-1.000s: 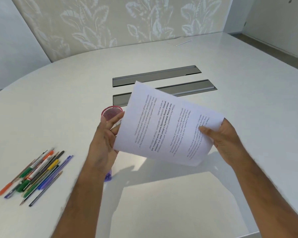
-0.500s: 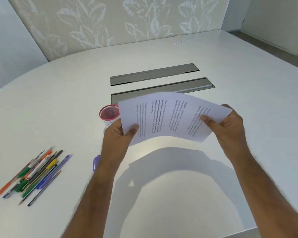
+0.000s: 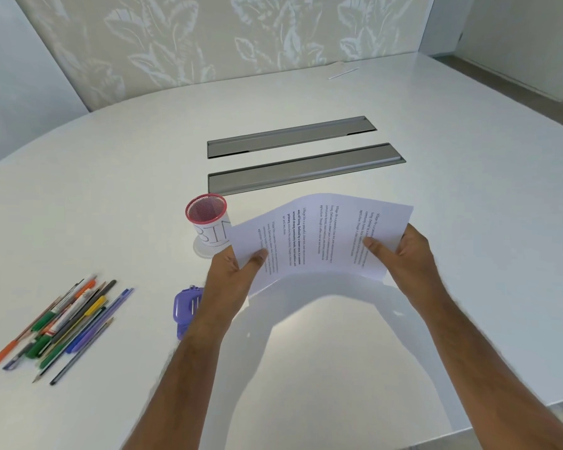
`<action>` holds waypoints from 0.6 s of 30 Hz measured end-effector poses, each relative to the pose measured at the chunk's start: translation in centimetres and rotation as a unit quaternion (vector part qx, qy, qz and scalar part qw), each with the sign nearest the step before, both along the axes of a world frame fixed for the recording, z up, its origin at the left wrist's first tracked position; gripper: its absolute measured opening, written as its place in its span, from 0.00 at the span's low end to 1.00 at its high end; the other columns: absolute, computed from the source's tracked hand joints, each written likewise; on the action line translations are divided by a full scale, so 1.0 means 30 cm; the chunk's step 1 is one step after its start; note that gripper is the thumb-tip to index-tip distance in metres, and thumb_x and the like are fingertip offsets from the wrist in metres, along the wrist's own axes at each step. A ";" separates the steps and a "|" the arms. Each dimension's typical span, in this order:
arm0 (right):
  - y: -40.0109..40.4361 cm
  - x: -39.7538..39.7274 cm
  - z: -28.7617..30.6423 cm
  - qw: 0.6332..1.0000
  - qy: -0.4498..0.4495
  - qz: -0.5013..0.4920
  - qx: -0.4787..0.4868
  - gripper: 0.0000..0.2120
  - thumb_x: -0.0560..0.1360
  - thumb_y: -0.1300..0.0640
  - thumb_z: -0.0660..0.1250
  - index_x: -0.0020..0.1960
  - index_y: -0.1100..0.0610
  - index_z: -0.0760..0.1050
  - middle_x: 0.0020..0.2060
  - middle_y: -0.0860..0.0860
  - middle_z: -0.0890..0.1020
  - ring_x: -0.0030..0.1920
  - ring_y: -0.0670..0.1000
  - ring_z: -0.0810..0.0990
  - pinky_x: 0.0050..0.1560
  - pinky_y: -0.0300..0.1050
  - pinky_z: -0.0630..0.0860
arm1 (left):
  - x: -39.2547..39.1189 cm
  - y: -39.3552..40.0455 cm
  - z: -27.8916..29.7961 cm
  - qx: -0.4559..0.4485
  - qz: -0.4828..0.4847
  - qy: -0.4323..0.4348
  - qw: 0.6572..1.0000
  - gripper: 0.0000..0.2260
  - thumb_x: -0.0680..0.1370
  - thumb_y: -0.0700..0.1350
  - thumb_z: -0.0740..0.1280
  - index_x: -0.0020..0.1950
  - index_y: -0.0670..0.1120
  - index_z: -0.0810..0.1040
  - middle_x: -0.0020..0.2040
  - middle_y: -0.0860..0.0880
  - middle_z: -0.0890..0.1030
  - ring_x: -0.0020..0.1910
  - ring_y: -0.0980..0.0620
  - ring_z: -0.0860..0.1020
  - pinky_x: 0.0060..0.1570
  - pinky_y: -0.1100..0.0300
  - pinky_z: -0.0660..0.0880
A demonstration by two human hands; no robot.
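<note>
Printed white sheets of paper (image 3: 319,235) hang above the white table (image 3: 111,196), bowed upward in the middle with the text running sideways. My left hand (image 3: 233,274) pinches their left edge, thumb on top. Their right edge is pinched by my right hand (image 3: 403,258), thumb also on top. Just left of the paper stands a red mesh cup (image 3: 206,211) wrapped in a white label. A purple stapler (image 3: 186,308) lies on the table, partly hidden behind my left wrist.
Several pens and pencils (image 3: 62,323) lie in a loose pile at the left. Two grey cable slots (image 3: 306,172) cross the table behind the paper. A thin white stick (image 3: 343,73) lies at the far edge. The table's near edge runs at the lower right.
The paper has swung from tilted up on its left side to a level, arched hold. My left hand shifted its grip to the left edge. The stapler has come into view.
</note>
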State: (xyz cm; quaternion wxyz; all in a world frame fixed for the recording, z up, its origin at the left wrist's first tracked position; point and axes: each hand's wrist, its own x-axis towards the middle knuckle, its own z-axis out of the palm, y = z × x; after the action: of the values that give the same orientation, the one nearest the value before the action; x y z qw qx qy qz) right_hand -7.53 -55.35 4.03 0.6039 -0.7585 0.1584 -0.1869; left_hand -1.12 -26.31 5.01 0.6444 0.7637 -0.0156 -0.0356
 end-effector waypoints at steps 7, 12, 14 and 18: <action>-0.002 0.001 -0.015 1.000 0.000 -0.002 0.003 0.12 0.77 0.58 0.76 0.60 0.52 0.79 0.53 0.44 0.88 0.51 0.45 0.88 0.53 0.47 0.83 | -0.005 0.005 -0.003 -0.005 0.014 -0.010 1.000 0.10 0.81 0.46 0.72 0.61 0.48 0.84 0.51 0.57 0.88 0.48 0.57 0.87 0.40 0.70 0.79; -0.011 0.004 -0.032 1.000 0.023 -0.008 -0.004 0.12 0.76 0.57 0.77 0.57 0.49 0.79 0.50 0.41 0.88 0.50 0.43 0.87 0.53 0.43 0.82 | -0.011 0.016 -0.006 0.006 0.014 -0.008 1.000 0.09 0.81 0.47 0.71 0.61 0.51 0.83 0.51 0.58 0.88 0.46 0.57 0.87 0.38 0.69 0.80; -0.017 0.007 -0.027 1.000 0.018 -0.006 0.019 0.13 0.76 0.59 0.77 0.57 0.50 0.79 0.50 0.42 0.88 0.50 0.43 0.88 0.51 0.39 0.82 | -0.013 0.023 0.002 -0.007 0.015 -0.007 1.000 0.08 0.81 0.47 0.71 0.60 0.51 0.83 0.49 0.59 0.88 0.45 0.58 0.87 0.37 0.68 0.80; -0.026 0.010 -0.022 0.999 0.015 -0.043 0.026 0.13 0.74 0.56 0.78 0.54 0.57 0.78 0.47 0.45 0.87 0.45 0.41 0.86 0.45 0.38 0.79 | -0.015 0.035 0.023 -0.070 0.006 -0.004 0.997 0.07 0.82 0.45 0.70 0.60 0.50 0.83 0.52 0.55 0.88 0.46 0.56 0.86 0.43 0.63 0.81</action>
State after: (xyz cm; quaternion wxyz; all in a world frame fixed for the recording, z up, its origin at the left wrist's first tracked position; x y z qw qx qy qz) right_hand -7.24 -56.12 3.38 0.6121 -0.7379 0.2046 -0.1975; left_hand -1.57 -25.26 5.68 0.6967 0.7167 -0.0161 -0.0269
